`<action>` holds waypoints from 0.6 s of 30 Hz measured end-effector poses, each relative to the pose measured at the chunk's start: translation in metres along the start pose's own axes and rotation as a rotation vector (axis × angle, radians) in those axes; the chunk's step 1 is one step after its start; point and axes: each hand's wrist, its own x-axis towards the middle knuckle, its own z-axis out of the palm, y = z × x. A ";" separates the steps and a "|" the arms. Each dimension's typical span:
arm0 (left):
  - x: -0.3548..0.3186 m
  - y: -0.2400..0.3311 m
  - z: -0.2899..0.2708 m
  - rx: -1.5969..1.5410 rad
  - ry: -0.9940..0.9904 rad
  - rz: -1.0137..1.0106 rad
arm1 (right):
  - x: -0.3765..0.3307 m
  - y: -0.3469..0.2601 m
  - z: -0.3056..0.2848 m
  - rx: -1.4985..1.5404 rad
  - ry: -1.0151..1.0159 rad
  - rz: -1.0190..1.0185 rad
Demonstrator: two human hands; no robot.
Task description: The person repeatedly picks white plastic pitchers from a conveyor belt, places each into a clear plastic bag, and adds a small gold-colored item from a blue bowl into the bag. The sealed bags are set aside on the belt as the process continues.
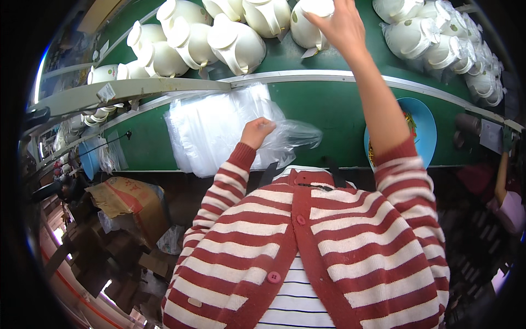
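Left hand [257, 133] pinches 1 bag [298, 135] mid-frame; right hand [341, 28], spread, is at 1 jug [306, 28], top centre.

Cream pitcher [308, 31] beyond clear bag [298, 134]

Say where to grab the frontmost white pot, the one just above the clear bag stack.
Best bet: the handle of that white pot, coming from the wearer's side. The handle juts toward the wearer with no other pot in front, while another pot crowds its left. The rounded body looks harder to grip with one hand.
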 end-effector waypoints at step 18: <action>0.109 0.003 0.101 -1.331 0.115 -0.482 | -0.270 0.048 -0.017 0.784 -0.103 0.338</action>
